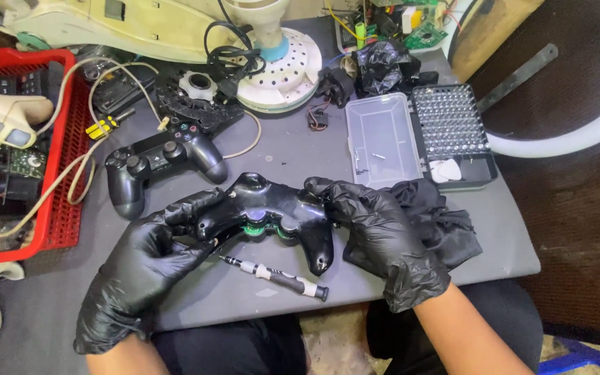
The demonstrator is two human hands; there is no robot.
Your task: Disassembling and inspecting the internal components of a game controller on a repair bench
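Both my hands wear black gloves and hold a black game controller [272, 208] over the grey table [279, 146], its back shell up and green parts showing at its lower edge. My left hand [148, 264] grips the controller's left handle. My right hand [376, 232] grips its right side. A small screwdriver [276, 276] lies on the table just below the controller.
A second black controller [157, 167] lies at the left. A red basket [57, 222] with electronics and a beige controller stands at far left. An open bit case [421, 135] sits at the right, a black cloth [446, 222] beside my right hand. Fan parts and cables lie behind.
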